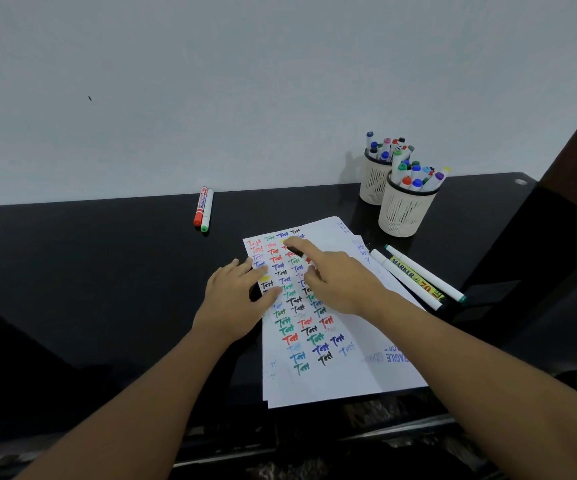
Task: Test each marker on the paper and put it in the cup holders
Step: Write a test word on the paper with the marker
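Note:
A white paper (332, 372) covered with several coloured "Test" marks lies on the black table (107, 271). My left hand (235, 299) rests flat on the paper's left edge, fingers straight. My right hand (339, 282) grips a dark marker (296, 253) with its tip on the upper part of the paper, the index finger stretched along it. Two cream mesh cup holders, one nearer (403, 216) and one behind it (372, 185), stand at the back right, both full of markers.
A red marker (200, 206) and a green-capped marker (206, 211) lie side by side at the table's back edge. Three more markers, among them a yellow-labelled one (415, 276), lie just right of the paper. A grey wall rises behind.

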Tool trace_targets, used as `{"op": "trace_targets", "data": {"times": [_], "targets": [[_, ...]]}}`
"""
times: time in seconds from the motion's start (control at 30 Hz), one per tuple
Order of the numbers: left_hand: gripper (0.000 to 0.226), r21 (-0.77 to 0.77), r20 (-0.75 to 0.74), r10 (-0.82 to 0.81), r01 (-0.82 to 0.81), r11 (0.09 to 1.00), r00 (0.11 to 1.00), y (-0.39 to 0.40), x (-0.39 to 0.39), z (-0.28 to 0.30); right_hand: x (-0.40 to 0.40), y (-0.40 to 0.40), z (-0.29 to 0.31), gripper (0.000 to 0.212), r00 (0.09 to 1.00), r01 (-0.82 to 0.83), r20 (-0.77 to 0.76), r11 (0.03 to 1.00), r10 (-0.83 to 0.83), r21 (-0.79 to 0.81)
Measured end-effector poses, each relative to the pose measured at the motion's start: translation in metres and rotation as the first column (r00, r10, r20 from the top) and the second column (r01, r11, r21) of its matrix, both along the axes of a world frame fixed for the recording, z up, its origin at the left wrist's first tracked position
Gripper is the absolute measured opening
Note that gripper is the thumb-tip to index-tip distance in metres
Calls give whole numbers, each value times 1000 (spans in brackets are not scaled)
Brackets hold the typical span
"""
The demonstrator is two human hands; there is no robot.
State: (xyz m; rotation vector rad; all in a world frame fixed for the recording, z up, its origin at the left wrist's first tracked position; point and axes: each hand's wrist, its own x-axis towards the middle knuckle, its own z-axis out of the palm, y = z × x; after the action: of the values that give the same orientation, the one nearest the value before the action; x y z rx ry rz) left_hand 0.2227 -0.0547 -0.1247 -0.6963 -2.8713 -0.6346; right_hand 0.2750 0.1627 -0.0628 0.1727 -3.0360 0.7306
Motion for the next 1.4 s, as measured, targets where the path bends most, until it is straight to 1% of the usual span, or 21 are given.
{"op": "trace_targets", "data": {"times": [0.17,0.23,0.3,0.37,0.4,0.43,0.5,0.57,0.6,0.63,0.67,0.73,0.8,0.87,0.9,0.97,1.0,1.1,1.2,1.3,1.4], "targets": [[66,-21,28,5,-4,1000,1000,1,1,4,6,1,-3,58,999,32,23,998,-31,-46],[67,-16,43,7,-6,1000,999,0,2,6,6,2,-3,57,999,50,28,990,-47,-134],[74,-19,76,11,-10,1000,997,0,-1,9,4,3,0,60,998,46,51,971,-35,-237],[84,-66,95,25,-18,998,995,1,-8,15,2,6,4,61,995,69,87,953,-45,-294],[88,-107,94,31,-21,994,995,2,-12,20,1,7,7,57,992,103,100,941,-74,-324],[91,-143,87,31,-18,990,996,2,-17,23,-1,8,10,51,987,149,109,917,-117,-369],[97,-178,63,10,2,984,998,0,-26,26,-4,10,17,41,975,223,142,826,-174,-517],[101,-209,84,-46,63,976,995,-4,-31,20,-10,13,23,39,965,260,200,718,-171,-645],[100,-229,109,-68,92,969,992,-5,-32,16,-12,15,26,39,963,267,221,685,-157,-678],[97,-242,125,-76,105,965,989,-6,-31,12,-13,18,27,42,964,260,227,682,-141,-683],[94,-244,127,-77,106,964,989,-6,-32,10,-15,20,28,48,966,246,227,704,-122,-667],[93,-239,124,-77,105,965,989,-6,-32,9,-15,24,26,52,968,219,234,774,-95,-594],[95,-244,127,-75,104,964,989,-6,-32,8,-17,25,21,40,967,222,231,790,-105,-572],[97,-242,134,-74,105,965,988,-7,-32,9,-18,23,18,16,967,250,190,761,-169,-599],[98,-245,140,-75,108,963,987,-6,-32,9,-18,22,18,18,967,255,156,752,-202,-608],[100,-258,154,-79,117,959,985,-6,-31,10,-19,19,18,41,955,287,105,768,-279,-573],[100,-261,159,-79,119,958,984,-6,-31,10,-20,20,18,44,945,306,74,779,-319,-547],[101,-259,167,-76,118,959,983,-6,-31,11,-25,28,20,28,935,296,-7,792,-355,-534],[103,-264,171,-74,118,957,982,-5,-32,11,-31,38,28,31,918,317,-60,818,-392,-480],[104,-257,173,-72,116,959,982,-5,-31,11,-36,46,37,26,899,292,-162,832,-407,-472],[104,-255,179,-73,118,960,981,-5,-30,13,-43,55,49,24,874,300,-211,827,-439,-475]]}}
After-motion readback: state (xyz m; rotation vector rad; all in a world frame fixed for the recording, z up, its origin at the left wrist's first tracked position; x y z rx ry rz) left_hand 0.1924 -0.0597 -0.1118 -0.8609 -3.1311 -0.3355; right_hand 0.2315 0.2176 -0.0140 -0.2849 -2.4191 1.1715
